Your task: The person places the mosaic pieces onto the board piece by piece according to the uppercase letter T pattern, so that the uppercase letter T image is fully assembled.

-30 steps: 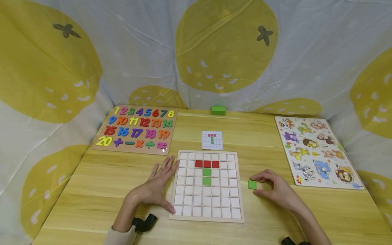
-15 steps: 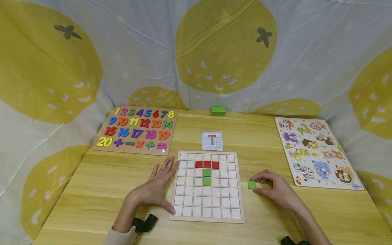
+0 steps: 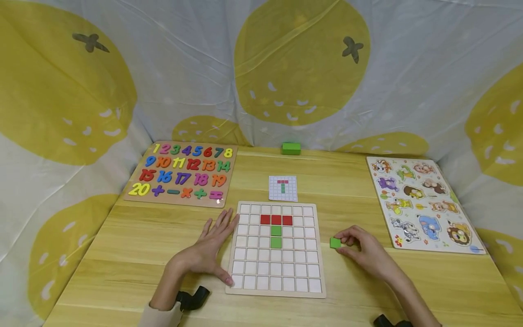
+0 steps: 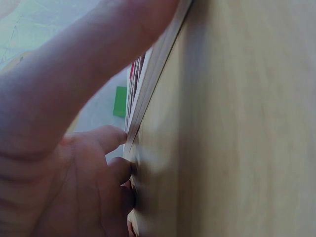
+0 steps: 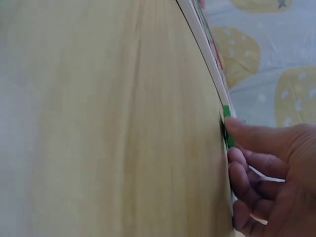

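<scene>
A white grid board (image 3: 261, 269) in a wooden frame lies on the table, with a row of three red tiles (image 3: 276, 220) and two green tiles below them (image 3: 276, 236). Along its left edge my left hand (image 3: 208, 252) is spread, index fingertip and thumb at the frame. Right of the board, my right hand (image 3: 367, 254) pinches a green square tile (image 3: 335, 243) between thumb and fingers. The right wrist view shows the thumb against that green tile (image 5: 229, 129), close over the wood. In the left wrist view the left hand's (image 4: 74, 148) thumb crosses the board's edge.
Behind the board lies a small printed pattern card (image 3: 283, 188). A green block (image 3: 291, 148) sits at the back against the fruit-print cloth (image 3: 196, 54). A number puzzle (image 3: 177, 175) is at back left, an animal puzzle board (image 3: 422, 204) at right.
The green tile in my right hand has shifted slightly up and left, and the fingers have closed in around it. My left hand and the board stay where they were.
</scene>
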Tool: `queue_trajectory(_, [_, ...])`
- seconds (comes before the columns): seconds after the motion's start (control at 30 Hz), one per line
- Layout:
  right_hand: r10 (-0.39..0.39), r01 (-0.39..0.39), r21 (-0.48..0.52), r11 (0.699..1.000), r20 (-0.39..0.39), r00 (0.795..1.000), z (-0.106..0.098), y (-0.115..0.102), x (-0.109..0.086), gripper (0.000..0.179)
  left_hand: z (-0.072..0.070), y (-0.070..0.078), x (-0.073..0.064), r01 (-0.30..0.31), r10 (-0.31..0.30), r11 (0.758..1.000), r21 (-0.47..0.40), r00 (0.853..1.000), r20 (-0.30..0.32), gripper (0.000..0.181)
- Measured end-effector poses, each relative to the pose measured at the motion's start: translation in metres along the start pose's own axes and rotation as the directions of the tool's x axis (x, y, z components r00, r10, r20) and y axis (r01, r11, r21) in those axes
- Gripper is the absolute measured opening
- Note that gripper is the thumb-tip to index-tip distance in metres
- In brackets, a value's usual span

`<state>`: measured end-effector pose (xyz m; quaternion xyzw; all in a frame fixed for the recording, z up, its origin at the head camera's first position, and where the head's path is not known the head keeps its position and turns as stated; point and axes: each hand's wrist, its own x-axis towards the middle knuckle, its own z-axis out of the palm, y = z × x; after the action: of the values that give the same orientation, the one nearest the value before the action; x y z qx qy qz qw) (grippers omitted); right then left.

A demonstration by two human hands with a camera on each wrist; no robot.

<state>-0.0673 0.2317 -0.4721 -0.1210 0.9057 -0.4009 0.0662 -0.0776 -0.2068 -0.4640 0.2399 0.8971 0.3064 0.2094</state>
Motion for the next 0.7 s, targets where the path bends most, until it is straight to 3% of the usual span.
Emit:
queue_trajectory(0.33, [-0.018,0.019,-0.009,1.0,0.038,0.999,-0.001,-0.015,0.008,0.02,0.0,-0.001,-0.001,-0.003,0.003,1.0,-0.004,1.0,-0.003,0.158])
queue_trajectory(0.7, [-0.05,0.045,0.081,0.996,0.072,0.996,0.031,-0.05,0.026,0.02,0.0,0.0,-0.001,-0.008,0.008,1.0,-0.002,1.0,-0.001,0.158])
